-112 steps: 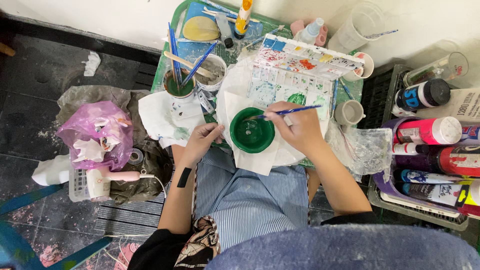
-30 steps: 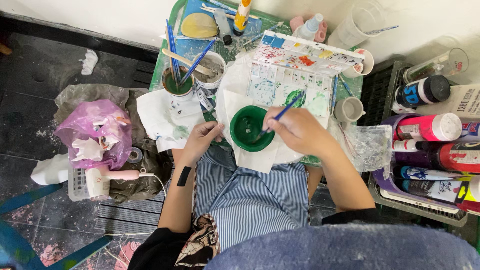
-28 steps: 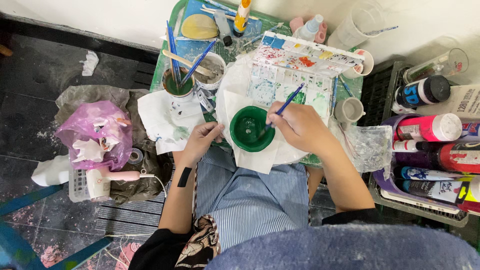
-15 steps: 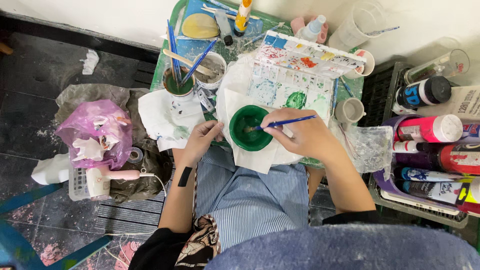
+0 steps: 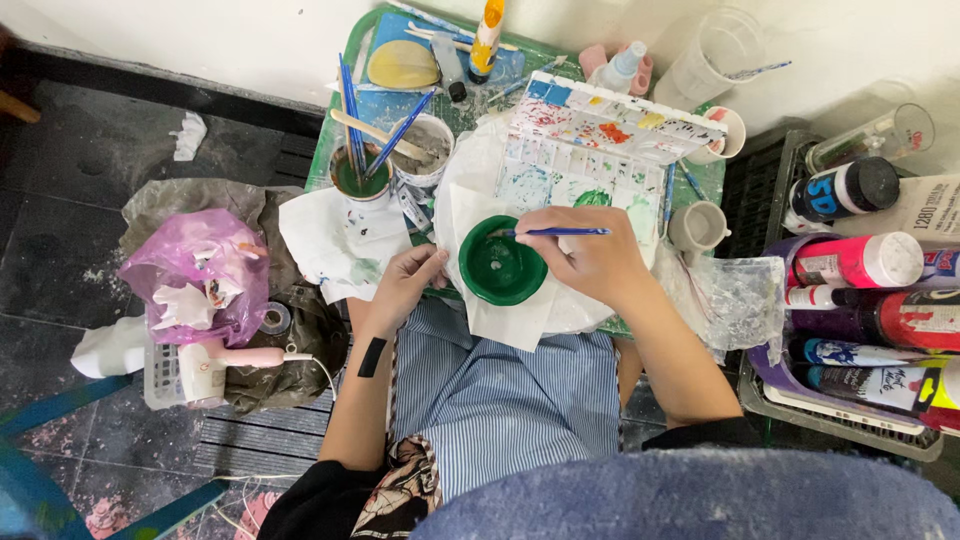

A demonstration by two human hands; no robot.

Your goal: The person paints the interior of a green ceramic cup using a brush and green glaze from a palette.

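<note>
A round green-painted dish (image 5: 500, 268) sits on white paper (image 5: 520, 320) at the near edge of a small green table (image 5: 330, 140). My right hand (image 5: 590, 255) grips a thin blue paintbrush (image 5: 555, 232), held level with its tip over the dish's upper rim. My left hand (image 5: 405, 285) rests at the dish's left side, fingertips against the paper beside it. Just behind the dish lies a white paint palette (image 5: 590, 150) with many coloured wells.
A cup of brushes (image 5: 362, 170) and a second cup (image 5: 425, 150) stand left of the palette. Small white cups (image 5: 698, 225) sit to the right. A crate of paint bottles (image 5: 860, 310) fills the right side. A pink plastic bag (image 5: 195, 275) lies on the floor at left.
My right hand has kept shifting the brush over the green dish, from steeply angled to level, with the tip now at the upper rim. My left hand has stayed beside the dish.
</note>
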